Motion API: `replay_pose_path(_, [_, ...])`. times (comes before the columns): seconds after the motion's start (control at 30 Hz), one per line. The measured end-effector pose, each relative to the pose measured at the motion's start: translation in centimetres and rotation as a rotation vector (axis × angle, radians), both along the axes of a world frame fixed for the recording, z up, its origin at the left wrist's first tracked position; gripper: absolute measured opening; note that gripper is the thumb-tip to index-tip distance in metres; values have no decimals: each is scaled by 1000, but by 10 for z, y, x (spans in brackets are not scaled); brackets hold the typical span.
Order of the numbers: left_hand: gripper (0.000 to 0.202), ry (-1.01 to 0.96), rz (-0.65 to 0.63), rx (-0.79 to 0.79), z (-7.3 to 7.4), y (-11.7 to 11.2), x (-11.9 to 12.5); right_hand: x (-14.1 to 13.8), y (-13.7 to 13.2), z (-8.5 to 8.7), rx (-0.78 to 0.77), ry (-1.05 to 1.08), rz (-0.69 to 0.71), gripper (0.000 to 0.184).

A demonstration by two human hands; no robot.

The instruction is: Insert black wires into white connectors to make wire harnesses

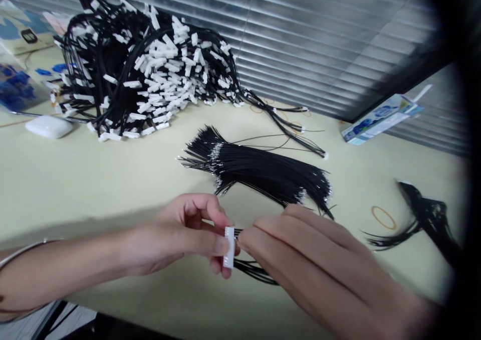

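A white plastic connector (229, 249) is pinched between the thumb and fingers of my left hand (191, 234), just above the table. Several black wires (255, 271) run out of its right side and pass behind my right hand (311, 260). The fingertips of that hand are pressed together close to the connector, where the wires enter it. They appear to pinch a wire, though the fingers hide most of it. Behind both hands lies a thick bundle of loose black wires (263, 169) with metal terminals at its ends.
A large heap of black cables with white connectors (165, 74) fills the back left. A white case (48, 127) lies beside it. At right stand a blue-and-white carton (379, 119), a rubber band (384, 217) and more black wires (428, 214). Window blinds (293, 44) rise behind the table.
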State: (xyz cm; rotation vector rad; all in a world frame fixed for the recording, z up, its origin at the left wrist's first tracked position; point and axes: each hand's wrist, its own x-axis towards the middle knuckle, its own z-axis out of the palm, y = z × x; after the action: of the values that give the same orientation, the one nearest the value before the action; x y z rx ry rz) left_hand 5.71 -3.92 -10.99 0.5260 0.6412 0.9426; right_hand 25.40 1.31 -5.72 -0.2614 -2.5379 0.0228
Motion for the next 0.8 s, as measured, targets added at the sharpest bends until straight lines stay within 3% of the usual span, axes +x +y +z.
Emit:
replay_pose_path(0.13, [16,43,17,2,-1,-1,0,0,2,-1,91,1,-4,24])
replay_pose_path(0.27, [15,22,19,5,-1,-1,1,-3,7,-4,70,-64,24,28])
replay_pose_path(0.43, [12,-41,-15,-24,-1,1,2,0,9,-3,-132,-229,-19,19])
replay_pose_path(0.6, [9,-44,14,-38,1,2,0,7,9,-4,-322,-195,-76,43])
replay_pose_path(0.8, [10,-45,19,-48,-1,2,-1,7,9,-5,-228,-191,-94,10])
